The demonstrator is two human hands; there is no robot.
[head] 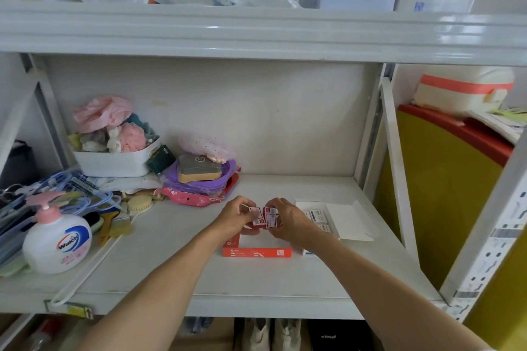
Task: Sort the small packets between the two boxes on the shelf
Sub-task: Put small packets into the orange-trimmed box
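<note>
A shallow red box (pixel 256 252) lies open on the white shelf (pixel 176 273) in front of me. To its right stands an open white box (pixel 345 218) with several white-and-blue packets (pixel 318 215) inside. My left hand (pixel 236 216) pinches a small red-and-white packet (pixel 255 216) above the red box. My right hand (pixel 288 221) holds a second red-and-white packet (pixel 271 217) right beside it, the two packets almost touching. The inside of the red box is mostly hidden behind my hands.
A hand-soap pump bottle (pixel 55 239), brushes and hangers crowd the shelf's left. Behind them sit a white basket (pixel 114 161) of cloths and a purple bag pile (pixel 199 179). The upper shelf beam (pixel 256 34) hangs low. A yellow panel (pixel 436 196) stands at right.
</note>
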